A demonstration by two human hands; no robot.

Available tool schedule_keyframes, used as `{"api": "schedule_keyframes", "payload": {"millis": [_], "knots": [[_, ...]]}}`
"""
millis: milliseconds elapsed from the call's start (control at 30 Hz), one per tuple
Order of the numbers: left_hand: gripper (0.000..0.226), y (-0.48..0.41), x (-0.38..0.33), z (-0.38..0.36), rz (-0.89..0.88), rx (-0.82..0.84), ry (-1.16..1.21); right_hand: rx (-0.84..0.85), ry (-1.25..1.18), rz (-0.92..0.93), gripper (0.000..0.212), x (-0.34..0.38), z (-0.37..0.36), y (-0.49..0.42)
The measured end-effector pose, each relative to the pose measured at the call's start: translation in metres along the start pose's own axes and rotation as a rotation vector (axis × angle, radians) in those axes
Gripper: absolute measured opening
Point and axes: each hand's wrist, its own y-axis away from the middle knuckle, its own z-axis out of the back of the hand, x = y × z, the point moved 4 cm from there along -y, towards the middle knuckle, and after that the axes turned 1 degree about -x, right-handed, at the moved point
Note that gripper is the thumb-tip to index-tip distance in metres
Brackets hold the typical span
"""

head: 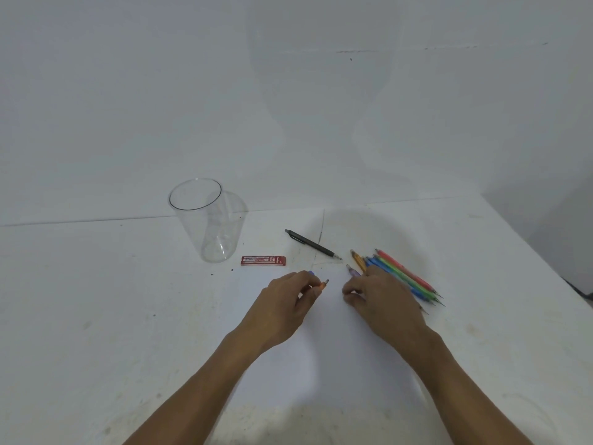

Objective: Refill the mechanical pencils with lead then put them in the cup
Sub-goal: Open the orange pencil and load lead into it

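Note:
A clear plastic cup (205,220) stands upright and holds nothing. A red lead case (263,260) lies flat just right of its base. A black mechanical pencil (313,244) lies farther right. My left hand (285,303) pinches an orange pencil (322,285), whose end sticks out past the fingers. My right hand (382,300) lies over a bundle of several coloured pencils (407,277), fingers curled. A purple pencil (353,271) pokes out by its fingertips. Whether the fingers grip any pencil is hidden.
Everything sits on a white table (128,316) marked with small stains. A white wall rises behind it. The table's right edge (545,268) runs diagonally close to the pencil bundle.

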Motion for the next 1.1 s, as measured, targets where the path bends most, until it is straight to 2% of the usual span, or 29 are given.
{"api": "schedule_keyframes", "payload": {"millis": [67, 167, 233, 367, 567, 800, 1100], "knots": [[0.022, 0.001, 0.0, 0.0, -0.007, -0.005, 0.003, -0.029, -0.037, 0.012, 0.022, 0.0, -0.001, -0.001], [0.022, 0.002, -0.002, 0.001, -0.023, -0.023, 0.052, -0.094, -0.419, -0.006, 0.01, -0.001, 0.002, 0.0], [0.022, 0.001, -0.004, 0.003, -0.029, -0.025, 0.094, -0.105, -0.585, -0.019, 0.005, 0.001, 0.005, 0.0], [0.02, 0.0, -0.008, 0.008, -0.047, -0.053, 0.119, -0.108, -0.792, -0.057, 0.007, 0.0, 0.009, -0.001], [0.019, -0.001, -0.009, 0.012, -0.05, -0.067, 0.143, -0.023, -1.077, -0.052, 0.011, 0.004, 0.014, 0.002], [0.022, -0.001, -0.009, 0.011, -0.068, -0.064, 0.124, -0.034, -1.116, -0.051, 0.012, 0.005, 0.016, 0.003], [0.017, 0.0, -0.011, 0.014, -0.092, -0.058, 0.099, -0.003, -1.003, 0.002, 0.011, 0.007, 0.019, 0.001]]}}
